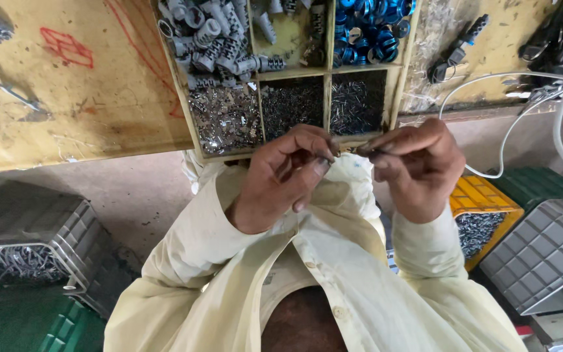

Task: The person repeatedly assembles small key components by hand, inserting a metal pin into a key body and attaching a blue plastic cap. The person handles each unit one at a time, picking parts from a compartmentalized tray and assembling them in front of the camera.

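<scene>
We hold a small metal part (350, 150) between both hands, just in front of the wooden tray (399, 72) at twelve o'clock. Our left hand (285, 173) pinches one end, its grip narrow on the part; our right hand (418, 166) pinches the other end likewise. The step in hand looks like fitting two tiny pieces together; the next move likely calls for fine alignment at the fingertips. The part's long axis runs nine to three o'clock; which end leads, we cannot tell.

Tiny dark metal part (348, 150) pinched btwn both hands' fingertips, mostly hidden.
</scene>
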